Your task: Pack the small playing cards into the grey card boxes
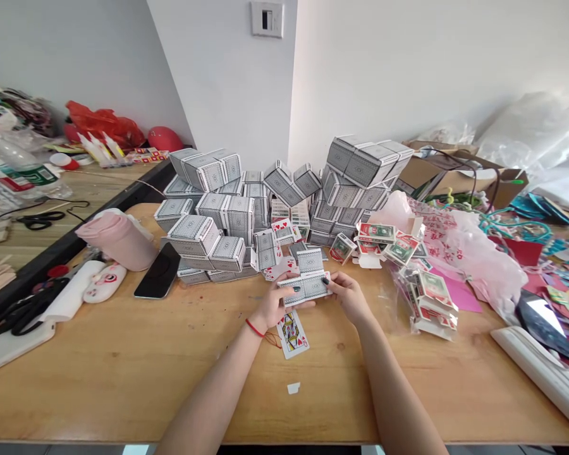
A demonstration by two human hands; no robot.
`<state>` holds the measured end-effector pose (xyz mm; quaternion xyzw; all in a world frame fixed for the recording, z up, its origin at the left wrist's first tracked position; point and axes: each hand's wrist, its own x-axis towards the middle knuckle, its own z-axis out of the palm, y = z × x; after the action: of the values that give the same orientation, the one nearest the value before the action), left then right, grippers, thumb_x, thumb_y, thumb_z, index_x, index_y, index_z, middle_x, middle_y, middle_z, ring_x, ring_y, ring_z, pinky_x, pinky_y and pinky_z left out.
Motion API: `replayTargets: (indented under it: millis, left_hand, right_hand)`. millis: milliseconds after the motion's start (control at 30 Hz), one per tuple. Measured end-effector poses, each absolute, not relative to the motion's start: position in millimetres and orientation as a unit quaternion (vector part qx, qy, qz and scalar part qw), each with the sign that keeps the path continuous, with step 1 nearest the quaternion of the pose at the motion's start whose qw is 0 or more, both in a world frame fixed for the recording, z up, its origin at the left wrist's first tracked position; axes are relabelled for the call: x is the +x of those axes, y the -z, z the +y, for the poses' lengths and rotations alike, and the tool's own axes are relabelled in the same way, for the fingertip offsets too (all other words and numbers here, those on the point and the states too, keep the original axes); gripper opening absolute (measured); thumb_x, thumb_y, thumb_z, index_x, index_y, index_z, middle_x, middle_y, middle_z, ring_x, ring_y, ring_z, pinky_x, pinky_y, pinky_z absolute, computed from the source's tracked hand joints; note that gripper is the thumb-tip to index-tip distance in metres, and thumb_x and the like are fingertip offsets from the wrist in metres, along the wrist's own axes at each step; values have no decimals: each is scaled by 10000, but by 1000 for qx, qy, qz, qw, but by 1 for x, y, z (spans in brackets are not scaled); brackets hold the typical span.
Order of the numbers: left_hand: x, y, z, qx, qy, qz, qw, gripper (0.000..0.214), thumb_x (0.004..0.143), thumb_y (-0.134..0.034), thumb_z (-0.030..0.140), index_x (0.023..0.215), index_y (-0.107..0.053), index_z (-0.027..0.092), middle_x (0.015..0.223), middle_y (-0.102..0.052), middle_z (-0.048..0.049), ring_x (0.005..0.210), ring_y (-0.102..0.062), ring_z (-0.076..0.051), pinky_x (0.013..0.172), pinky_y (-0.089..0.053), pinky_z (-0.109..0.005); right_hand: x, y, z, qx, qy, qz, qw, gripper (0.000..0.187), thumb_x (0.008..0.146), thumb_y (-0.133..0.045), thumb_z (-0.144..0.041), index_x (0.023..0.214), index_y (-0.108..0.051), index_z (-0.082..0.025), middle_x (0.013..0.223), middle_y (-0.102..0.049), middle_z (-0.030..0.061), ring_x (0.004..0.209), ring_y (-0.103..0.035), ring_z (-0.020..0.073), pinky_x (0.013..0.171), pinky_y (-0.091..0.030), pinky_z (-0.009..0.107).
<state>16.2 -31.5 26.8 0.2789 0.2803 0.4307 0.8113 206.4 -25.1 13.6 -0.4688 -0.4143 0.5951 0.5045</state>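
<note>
Low over the wooden table, my left hand (271, 306) and my right hand (351, 296) grip grey-backed playing cards (306, 289) from both ends. My left thumb presses on top, with fingers underneath; my right thumb and fingers pinch the other end. Another grey-backed card (310, 260) stands out from their far side; how they join cannot be seen. A queen of hearts card (293, 335) lies face up just below my hands. Beyond them are loose cards (283, 231) and stacked blocks made of grey-backed cards (226, 215).
Red-green card boxes (431, 297) lie to the right, beside a crumpled plastic bag (474, 253). At left are a black phone (156, 272), a pink cup (118, 239) and a glue gun (71, 294). A white device (540, 373) sits at far right; a paper scrap (293, 388) lies near the front.
</note>
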Motion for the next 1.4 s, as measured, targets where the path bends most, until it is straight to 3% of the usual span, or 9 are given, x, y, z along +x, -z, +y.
replayTargets:
  millis: [67, 167, 267, 433, 600, 733, 1033, 1233, 1400]
  left_hand:
    - [11, -32, -34, 263, -402, 235, 845, 389, 680, -582, 333, 1044, -536, 206, 1016, -620, -85, 1002, -548, -280, 843, -402, -532]
    - [6, -39, -33, 229, -383, 200, 872, 607, 724, -400, 602, 1115, -514, 152, 1070, -593, -150, 1058, -507, -314, 864, -354, -547]
    - [5, -40, -29, 201, -343, 142, 906, 700, 734, -313, 656, 1148, -495, 123, 1103, -576, -173, 1078, -487, -325, 874, -338, -531]
    - [9, -29, -24, 201, -336, 123, 912, 501, 799, -416, 454, 1182, -465, 135, 1111, -576, -151, 1008, -532, -283, 827, -398, -430]
    - [11, -18, -25, 271, -348, 194, 876, 462, 723, -501, 183, 1183, -460, 163, 1023, -618, -100, 844, -590, -204, 703, -434, -299]
    - [10, -15, -25, 286, -312, 209, 881, 519, 604, -468, 138, 1118, -514, 93, 919, -643, -117, 731, -595, -197, 569, -399, -247]
    - [13, -15, -21, 261, -291, 138, 910, 678, 447, -415, 90, 1116, -507, 151, 964, -627, -92, 725, -553, -168, 603, -376, -256]
    - [13, -9, -20, 214, -273, 129, 929, 664, 447, -408, 81, 1098, -514, 153, 955, -623, -92, 609, -510, -122, 526, -335, -226]
    - [12, -11, -20, 195, -270, 123, 935, 664, 453, -396, 65, 1100, -514, 163, 962, -622, -89, 656, -535, -140, 499, -324, -215]
  right_hand:
    - [207, -15, -25, -462, -615, -390, 506, 204, 584, -718, -324, 617, -570, -188, 569, -510, -23, 515, -455, 107, 494, -409, 249]
    - [204, -18, -26, -450, -643, -367, 500, 197, 580, -715, -318, 569, -575, -180, 521, -496, -27, 488, -444, 102, 480, -385, 243]
    - [196, -18, -28, -445, -658, -359, 491, 185, 585, -707, -308, 555, -583, -175, 509, -509, -27, 475, -439, 95, 477, -355, 236]
    - [182, -12, -28, -458, -654, -337, 499, 186, 567, -709, -300, 528, -575, -177, 478, -516, -36, 458, -434, 90, 477, -324, 231]
    - [178, -9, -26, -471, -647, -339, 494, 177, 546, -712, -293, 506, -582, -180, 443, -509, -41, 429, -421, 88, 462, -300, 232]
    - [177, -7, -27, -475, -641, -364, 481, 177, 554, -706, -288, 496, -582, -176, 445, -514, -37, 426, -419, 89, 457, -293, 233]
    - [168, -3, -30, -488, -603, -362, 517, 176, 555, -692, -295, 501, -578, -173, 454, -507, -35, 453, -425, 103, 475, -303, 238]
    - [166, 2, -29, -507, -565, -359, 543, 158, 535, -688, -288, 504, -584, -173, 450, -473, -38, 460, -373, 97, 466, -270, 237]
    - [164, 2, -30, -513, -544, -358, 559, 145, 531, -679, -266, 483, -578, -173, 459, -467, -37, 472, -356, 96, 469, -256, 238]
